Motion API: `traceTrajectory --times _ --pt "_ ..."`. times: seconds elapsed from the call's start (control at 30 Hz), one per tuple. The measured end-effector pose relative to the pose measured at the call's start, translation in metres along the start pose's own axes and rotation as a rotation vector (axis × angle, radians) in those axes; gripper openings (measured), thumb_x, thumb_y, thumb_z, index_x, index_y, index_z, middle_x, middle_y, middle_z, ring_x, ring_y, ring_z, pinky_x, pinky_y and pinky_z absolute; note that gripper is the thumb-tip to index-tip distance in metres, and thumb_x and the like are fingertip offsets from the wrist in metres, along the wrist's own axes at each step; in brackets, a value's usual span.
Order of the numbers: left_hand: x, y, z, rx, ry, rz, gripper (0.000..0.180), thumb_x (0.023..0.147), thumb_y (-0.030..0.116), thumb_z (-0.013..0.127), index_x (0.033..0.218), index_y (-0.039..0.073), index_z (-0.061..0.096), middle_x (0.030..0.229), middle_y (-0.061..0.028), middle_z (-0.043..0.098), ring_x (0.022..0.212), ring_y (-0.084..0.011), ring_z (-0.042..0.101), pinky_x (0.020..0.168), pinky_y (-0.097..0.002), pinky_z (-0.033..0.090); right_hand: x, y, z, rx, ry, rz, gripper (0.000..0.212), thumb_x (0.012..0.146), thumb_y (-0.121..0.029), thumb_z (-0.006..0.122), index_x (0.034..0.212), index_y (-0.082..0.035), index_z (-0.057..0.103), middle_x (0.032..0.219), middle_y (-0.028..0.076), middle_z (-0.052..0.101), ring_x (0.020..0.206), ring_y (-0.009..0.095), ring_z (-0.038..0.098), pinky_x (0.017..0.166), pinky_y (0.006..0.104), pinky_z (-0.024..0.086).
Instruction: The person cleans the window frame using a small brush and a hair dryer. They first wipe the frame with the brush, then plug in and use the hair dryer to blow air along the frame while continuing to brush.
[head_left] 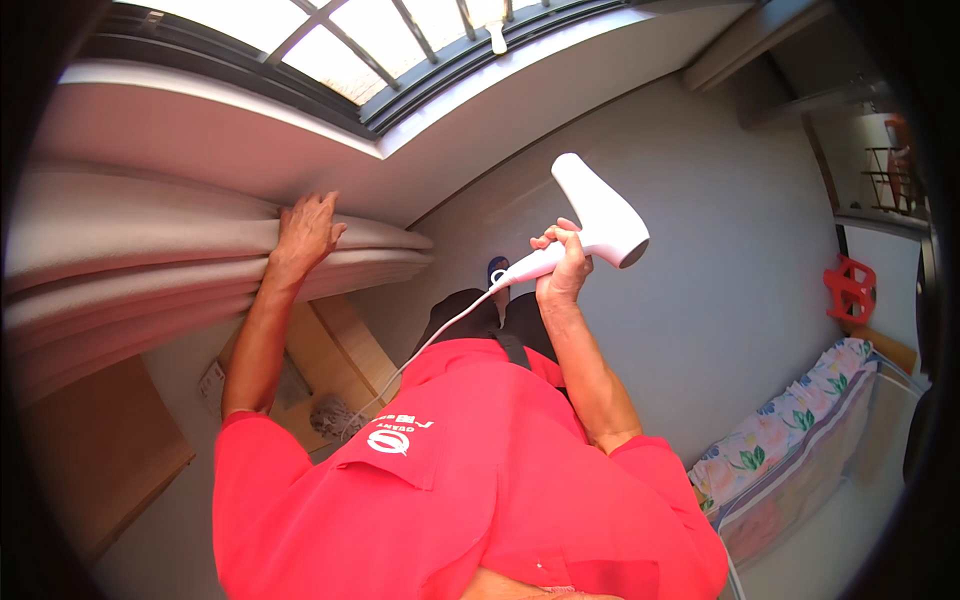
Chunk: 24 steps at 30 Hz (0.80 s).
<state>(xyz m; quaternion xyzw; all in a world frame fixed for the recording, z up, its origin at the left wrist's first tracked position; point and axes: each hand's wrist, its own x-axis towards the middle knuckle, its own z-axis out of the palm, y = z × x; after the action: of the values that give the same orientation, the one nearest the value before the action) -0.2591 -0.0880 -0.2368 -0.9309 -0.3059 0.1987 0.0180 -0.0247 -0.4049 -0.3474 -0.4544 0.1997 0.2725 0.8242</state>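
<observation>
A white hair dryer (603, 212) is held out in front of me, with my right hand (566, 268) wrapped round its handle. Its narrow end points away from me, and the dark-rimmed end faces right. From the handle a white cord (447, 328) runs down to the left, passing in front of my body. On the left, my left hand (308, 235) lies over the folds of a light-coloured curtain (170, 235). Its fingers curl across the curtain's far edge, and the fingertips are partly hidden.
A barred window (375, 55) with a pale sill is at the top. Wooden furniture (330, 345) stands below the curtain. A red plastic stool (850, 290) and floral cloth (775, 430) are at the right. Grey floor (700, 200) stretches ahead; a blue shoe (498, 265) shows beneath me.
</observation>
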Motion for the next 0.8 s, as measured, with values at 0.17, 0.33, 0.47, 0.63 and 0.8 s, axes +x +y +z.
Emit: traceTrajectory --times 0.17,0.33,0.47,0.63,0.8 --pt "0.020 0.007 -0.007 -0.026 0.039 0.026 0.060 0.095 0.030 0.081 0.148 0.010 0.060 0.130 -0.0149 0.070 0.123 -0.0373 0.064 0.102 -0.0603 0.049 -0.005 -0.002 0.004 -0.011 0.052 -0.071 0.031 0.088 -0.005 0.067 0.117 0.006 0.066 0.091 0.011 0.066 0.076 0.023 0.067 0.077 0.0425 0.063" --pt "0.041 0.019 -0.014 0.014 0.029 0.068 0.062 0.097 0.033 0.079 0.151 0.012 0.059 0.130 -0.0129 0.070 0.121 -0.0353 0.065 0.102 -0.0594 0.049 -0.023 -0.008 0.015 -0.013 0.002 -0.166 0.028 0.087 -0.003 0.067 0.114 0.006 0.066 0.091 0.012 0.065 0.074 0.023 0.066 0.075 0.0404 0.061" --pt "0.063 0.038 -0.018 0.025 0.085 0.099 0.063 0.098 0.037 0.077 0.153 0.012 0.057 0.131 -0.0116 0.070 0.122 -0.0343 0.066 0.103 -0.0600 0.049 -0.039 -0.015 0.025 -0.034 -0.102 -0.271 0.026 0.087 -0.002 0.066 0.112 0.006 0.066 0.089 0.013 0.064 0.074 0.023 0.064 0.074 0.0383 0.060" --pt "0.080 0.061 -0.026 0.044 0.037 0.143 0.063 0.100 0.039 0.075 0.152 0.011 0.057 0.128 -0.0125 0.072 0.120 -0.0347 0.069 0.103 -0.0638 0.047 -0.056 -0.012 0.032 -0.168 -0.061 -0.418 0.027 0.092 -0.002 0.067 0.118 0.005 0.065 0.094 0.012 0.068 0.079 0.020 0.064 0.080 0.0363 0.058" --pt "0.083 0.105 -0.062 -0.107 -0.052 0.234 0.058 0.101 0.036 0.074 0.148 0.006 0.058 0.128 -0.0183 0.073 0.120 -0.0355 0.070 0.099 -0.0541 0.052 -0.062 -0.007 0.022 -0.306 -0.110 -0.521 0.027 0.099 -0.005 0.069 0.124 0.004 0.065 0.101 0.010 0.071 0.085 0.017 0.065 0.083 0.0340 0.057"
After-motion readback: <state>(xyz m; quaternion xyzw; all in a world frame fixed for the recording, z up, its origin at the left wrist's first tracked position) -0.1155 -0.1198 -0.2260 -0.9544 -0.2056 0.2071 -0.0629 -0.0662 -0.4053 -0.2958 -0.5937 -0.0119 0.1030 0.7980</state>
